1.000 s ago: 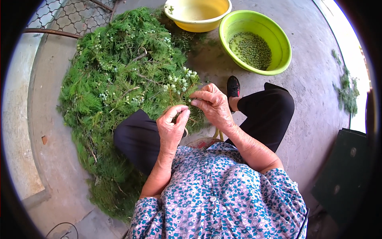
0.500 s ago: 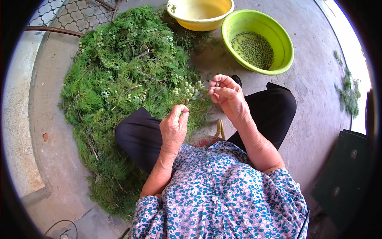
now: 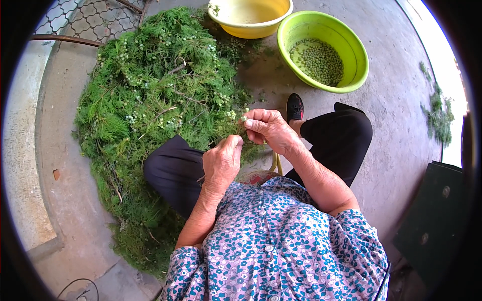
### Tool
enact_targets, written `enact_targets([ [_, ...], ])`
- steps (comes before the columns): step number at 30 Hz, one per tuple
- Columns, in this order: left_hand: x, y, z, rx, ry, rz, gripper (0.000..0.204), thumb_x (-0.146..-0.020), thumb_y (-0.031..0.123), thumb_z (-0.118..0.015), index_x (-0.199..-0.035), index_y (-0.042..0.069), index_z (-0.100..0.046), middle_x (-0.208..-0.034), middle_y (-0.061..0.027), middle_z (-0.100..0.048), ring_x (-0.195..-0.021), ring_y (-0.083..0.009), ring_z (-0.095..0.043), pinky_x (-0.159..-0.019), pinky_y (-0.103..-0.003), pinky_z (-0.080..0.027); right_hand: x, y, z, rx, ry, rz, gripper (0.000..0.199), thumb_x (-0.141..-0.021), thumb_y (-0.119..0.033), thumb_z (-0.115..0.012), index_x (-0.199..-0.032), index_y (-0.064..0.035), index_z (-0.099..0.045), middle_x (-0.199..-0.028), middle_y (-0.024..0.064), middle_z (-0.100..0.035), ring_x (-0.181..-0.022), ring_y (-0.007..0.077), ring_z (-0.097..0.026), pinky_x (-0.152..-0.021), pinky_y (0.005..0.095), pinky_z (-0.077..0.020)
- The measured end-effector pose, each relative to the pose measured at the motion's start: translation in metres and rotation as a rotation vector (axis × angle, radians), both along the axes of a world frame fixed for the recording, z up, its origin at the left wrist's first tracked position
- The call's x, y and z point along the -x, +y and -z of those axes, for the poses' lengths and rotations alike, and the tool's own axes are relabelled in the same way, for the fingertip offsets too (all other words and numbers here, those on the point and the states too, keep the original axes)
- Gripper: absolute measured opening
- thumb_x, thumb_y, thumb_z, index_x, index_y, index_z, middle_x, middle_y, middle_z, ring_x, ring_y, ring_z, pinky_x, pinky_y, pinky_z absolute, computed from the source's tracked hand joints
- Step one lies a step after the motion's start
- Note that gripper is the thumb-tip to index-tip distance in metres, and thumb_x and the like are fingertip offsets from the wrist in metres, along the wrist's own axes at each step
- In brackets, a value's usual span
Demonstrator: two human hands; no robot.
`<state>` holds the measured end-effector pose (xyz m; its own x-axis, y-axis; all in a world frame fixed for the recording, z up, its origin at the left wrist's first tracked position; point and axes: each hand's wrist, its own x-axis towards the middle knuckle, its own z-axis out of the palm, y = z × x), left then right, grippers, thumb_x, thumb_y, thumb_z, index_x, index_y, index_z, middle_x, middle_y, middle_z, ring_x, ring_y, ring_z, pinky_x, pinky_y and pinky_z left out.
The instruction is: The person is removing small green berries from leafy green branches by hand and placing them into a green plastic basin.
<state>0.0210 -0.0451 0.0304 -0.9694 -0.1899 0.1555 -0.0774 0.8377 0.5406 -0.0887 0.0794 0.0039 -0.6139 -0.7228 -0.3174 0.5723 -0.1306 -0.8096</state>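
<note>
My left hand (image 3: 222, 161) is closed in front of my lap, fingers curled round a conifer sprig; a bit of twig pokes out behind the wrist side. Just right of it and a little farther off, my right hand (image 3: 273, 129) pinches at the small pale green cones (image 3: 244, 119) on the sprig, thumb against forefinger. The tips of the two hands are close together. A big heap of cut conifer branches (image 3: 145, 110), dotted with pale green cones, spreads to the left and far side. Loose green cones (image 3: 321, 62) lie in a lime-green basin (image 3: 356, 47) at the far right.
A yellow basin (image 3: 251, 29) stands beside the lime-green one. My black shoe (image 3: 295, 106) rests on the concrete floor (image 3: 396, 100). More greenery (image 3: 439, 115) lies at the right edge, near a dark green panel (image 3: 437, 215). A metal bar (image 3: 65, 38) runs at the upper left.
My right hand has moved left and nearer, from beside the heap to the sprig by my left hand. The left hand has stayed nearly in place. My shoe now shows fully.
</note>
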Motion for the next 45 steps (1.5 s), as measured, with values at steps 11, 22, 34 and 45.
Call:
enact_targets([
  [11,0.000,-0.001,-0.005,0.123,-0.051,0.052,0.007,-0.077,0.009,-0.058,-0.082,0.010,-0.054,-0.069,-0.0094,-0.059,-0.061,-0.0299,-0.059,-0.051,-0.038,-0.045,-0.001,0.003,-0.004,0.065,0.046,-0.095,0.018,-0.085,-0.018,-0.059,-0.094,-0.0020,-0.059,-0.059,-0.0022,-0.049,-0.048,0.0052,-0.041,-0.043,0.0204,-0.0330],
  [22,0.003,-0.003,-0.009,0.013,0.016,0.001,0.008,-0.077,0.007,-0.059,-0.083,0.008,-0.055,-0.070,-0.0098,-0.060,-0.062,-0.0281,-0.060,-0.051,-0.035,-0.046,0.023,0.016,0.006,0.186,-0.242,0.455,0.011,-0.087,-0.012,-0.054,-0.086,-0.0013,-0.056,-0.061,-0.0006,-0.048,-0.050,0.0075,-0.045,-0.041,0.0203,-0.0322],
  [34,0.006,-0.014,-0.003,-0.184,0.164,-0.164,0.045,-0.072,0.005,-0.065,-0.110,0.009,-0.042,-0.084,-0.0076,-0.055,-0.070,-0.0210,-0.056,-0.062,-0.031,-0.047,0.195,0.117,0.021,0.432,-0.223,0.994,0.028,-0.091,-0.010,-0.044,-0.107,0.0125,-0.037,-0.095,0.0265,-0.055,-0.087,0.0351,-0.058,-0.086,0.0363,-0.0503],
  [45,0.006,-0.016,-0.001,-0.553,0.144,-0.143,0.083,-0.069,-0.007,-0.061,-0.138,0.004,-0.016,-0.122,-0.0161,-0.043,-0.100,-0.0199,-0.051,-0.084,-0.028,-0.044,0.021,0.030,-0.023,-0.122,0.268,0.196,0.022,-0.082,-0.011,-0.060,-0.103,-0.0030,-0.060,-0.079,0.0014,-0.057,-0.066,0.0084,-0.054,-0.062,0.0239,-0.0471],
])
